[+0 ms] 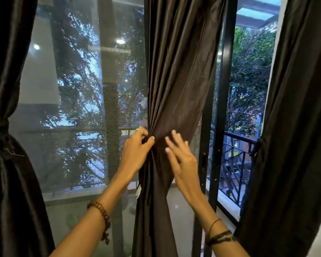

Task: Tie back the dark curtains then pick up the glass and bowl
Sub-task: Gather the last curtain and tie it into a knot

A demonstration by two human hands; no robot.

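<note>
A dark brown curtain [176, 75] hangs in the middle of the window, gathered into a narrow waist at hand height. My left hand [136, 151] pinches the gathered folds at the waist from the left side. My right hand [180, 156] lies with straight, spread fingers against the front of the same gather. A second dark curtain [6, 164] at the far left is cinched with a tie. A third dark curtain [293, 127] hangs at the right, pulled in at about the same height. No glass or bowl is in view.
A mesh-screened window pane [78, 101] fills the left half. A black sliding door frame [220, 108] stands right of the middle curtain, with a black balcony railing [235, 156] and trees beyond it.
</note>
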